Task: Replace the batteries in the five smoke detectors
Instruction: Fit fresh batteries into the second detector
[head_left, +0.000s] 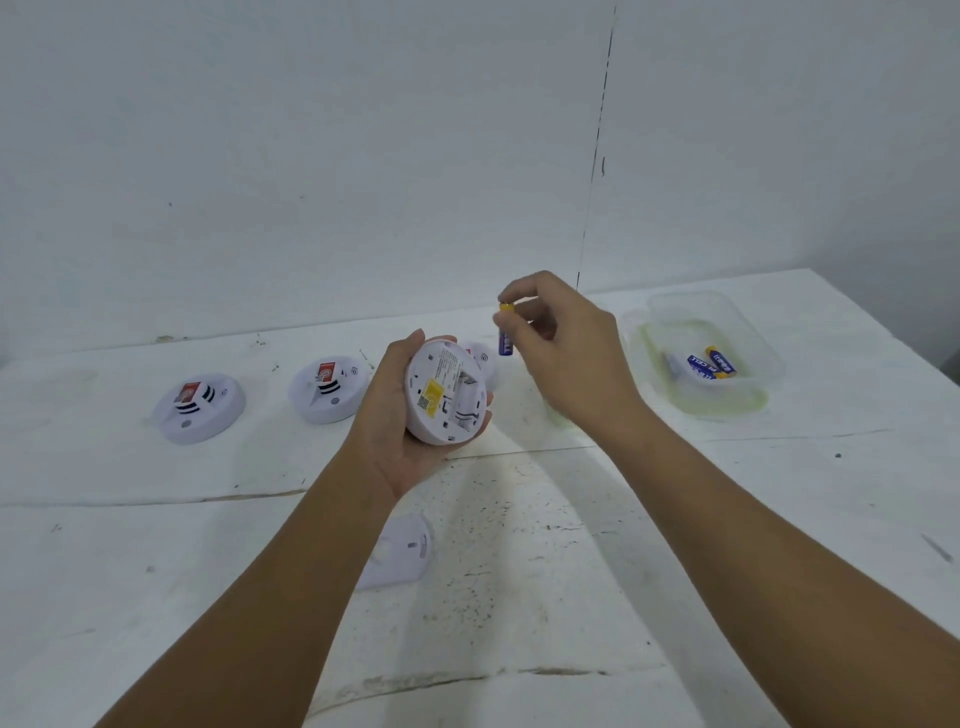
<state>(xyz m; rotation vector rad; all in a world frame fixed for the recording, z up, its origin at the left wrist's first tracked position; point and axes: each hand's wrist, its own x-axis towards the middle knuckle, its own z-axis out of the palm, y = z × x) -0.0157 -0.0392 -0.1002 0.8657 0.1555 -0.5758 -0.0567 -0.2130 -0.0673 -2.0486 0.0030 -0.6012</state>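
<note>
Left hand (400, 410) cupping an upturned white smoke detector (448, 392) with a yellow sticker, print too small to read, above the white table (571, 597); right hand (561, 343) pinching a blue-and-gold battery (505, 332) upright just beside it; spare batteries (709, 365), lettering blurred, in a clear tray (748, 332).
</note>
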